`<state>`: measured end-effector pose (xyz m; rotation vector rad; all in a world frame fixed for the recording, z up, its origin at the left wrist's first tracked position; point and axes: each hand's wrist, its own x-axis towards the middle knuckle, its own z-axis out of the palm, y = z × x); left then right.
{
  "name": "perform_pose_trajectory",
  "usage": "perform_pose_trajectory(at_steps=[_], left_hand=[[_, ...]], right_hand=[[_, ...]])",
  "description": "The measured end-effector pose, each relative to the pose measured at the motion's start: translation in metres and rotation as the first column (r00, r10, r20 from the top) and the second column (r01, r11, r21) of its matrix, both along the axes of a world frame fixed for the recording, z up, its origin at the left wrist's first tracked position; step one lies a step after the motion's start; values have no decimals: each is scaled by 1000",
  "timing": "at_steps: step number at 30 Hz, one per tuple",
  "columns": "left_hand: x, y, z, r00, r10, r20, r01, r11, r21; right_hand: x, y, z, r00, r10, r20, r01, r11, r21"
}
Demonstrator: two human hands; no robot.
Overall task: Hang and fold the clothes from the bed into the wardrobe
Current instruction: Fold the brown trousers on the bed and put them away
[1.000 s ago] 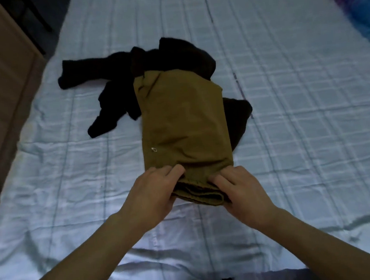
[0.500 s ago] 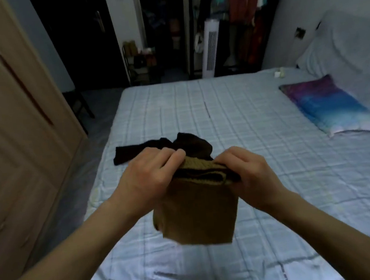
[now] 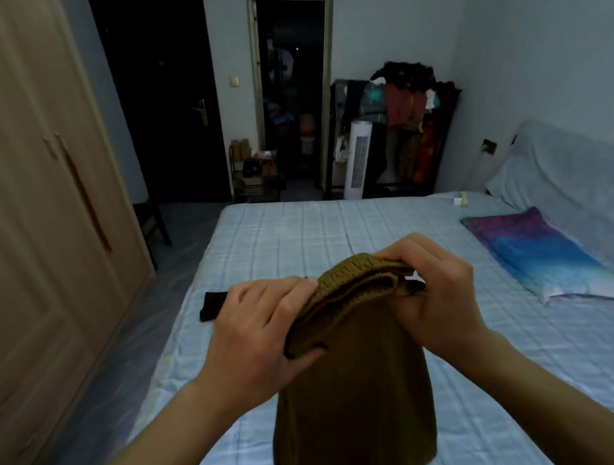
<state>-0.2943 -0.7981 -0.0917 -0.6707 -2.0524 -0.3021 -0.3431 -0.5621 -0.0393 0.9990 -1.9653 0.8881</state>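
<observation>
A folded olive-brown garment [image 3: 356,407] hangs in the air above the bed [image 3: 298,233], gripped at its top edge. My left hand [image 3: 259,334] pinches the left end and my right hand [image 3: 439,294] pinches the right end. A black garment [image 3: 212,306] lies on the bed behind my left hand, mostly hidden. The wooden wardrobe [image 3: 27,221] stands along the left wall with its doors closed.
A purple-blue pillow [image 3: 540,255] lies at the right side of the bed. A narrow floor strip runs between the bed and the wardrobe. Beyond the bed stand a white tower fan [image 3: 360,159], a full clothes rack [image 3: 406,110] and an open doorway [image 3: 295,83].
Both hands lifted the folded olive-brown garment off the bed and raised it higher. My view tilted up from the bedsheet to the room.
</observation>
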Motion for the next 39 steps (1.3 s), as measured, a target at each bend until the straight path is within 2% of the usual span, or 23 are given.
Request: perform_pose_trajectory(at_steps=[3, 7, 16, 22, 29, 35, 39], left_hand=[[-5, 12, -7, 997, 19, -74, -12, 996, 92], [-15, 26, 6, 992, -69, -104, 86, 981, 174], [1, 74, 57, 992, -47, -120, 48, 999, -2], [29, 101, 70, 986, -152, 70, 155, 987, -41], [24, 122, 64, 898, -290, 331, 273, 957, 97], [-38, 146, 43, 827, -393, 402, 336, 919, 208], [-77, 172, 20, 793, -462, 398, 394, 886, 244]], right_hand=[[3, 10, 4, 1000, 4, -12, -4, 1000, -8], [1, 36, 13, 999, -24, -28, 24, 1000, 1], [5, 113, 18, 990, -50, -129, 63, 993, 97], [17, 147, 11, 996, 76, -54, -74, 996, 42], [16, 170, -15, 992, 88, 90, -87, 996, -23], [-10, 202, -25, 973, -14, 231, 15, 1000, -3], [-19, 228, -31, 963, -96, 252, 85, 995, 52]])
